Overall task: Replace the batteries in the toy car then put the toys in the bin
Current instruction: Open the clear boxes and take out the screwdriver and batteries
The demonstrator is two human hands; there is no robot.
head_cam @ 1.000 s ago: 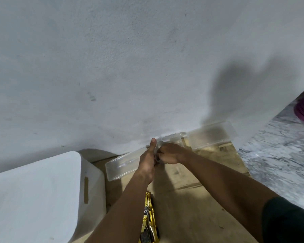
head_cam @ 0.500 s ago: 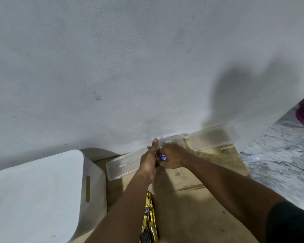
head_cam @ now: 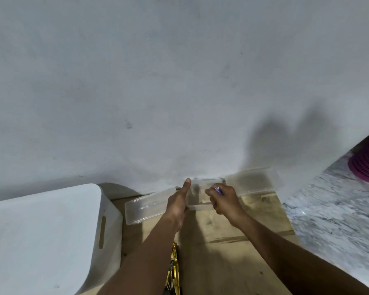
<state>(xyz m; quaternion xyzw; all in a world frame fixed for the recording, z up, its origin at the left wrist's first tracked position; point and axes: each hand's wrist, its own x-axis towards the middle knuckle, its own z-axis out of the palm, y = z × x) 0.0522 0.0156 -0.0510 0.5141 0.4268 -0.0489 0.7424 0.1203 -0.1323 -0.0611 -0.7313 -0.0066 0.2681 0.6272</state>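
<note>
Against the wall on the wooden board lie clear plastic boxes: a long one [head_cam: 145, 206] at the left, a small one [head_cam: 200, 199] in the middle and another [head_cam: 254, 180] at the right. My left hand [head_cam: 178, 201] grips the small middle box, thumb up along its near left corner. My right hand [head_cam: 224, 199] hovers just right of it, fingers pinched on a small blue battery [head_cam: 218, 190]. A gold toy car [head_cam: 173, 271] shows partly under my left forearm. The white bin [head_cam: 51, 237] stands at the lower left.
A grey wall [head_cam: 179, 81] fills the upper view right behind the boxes. The wooden board [head_cam: 222, 252] ends at the right on a marbled floor [head_cam: 339, 220]. A purple perforated basket [head_cam: 366, 165] sits at the far right edge.
My right hand has lifted out of the small box and drawn to the right with a blue battery in its fingers. The left hand stays on the box.
</note>
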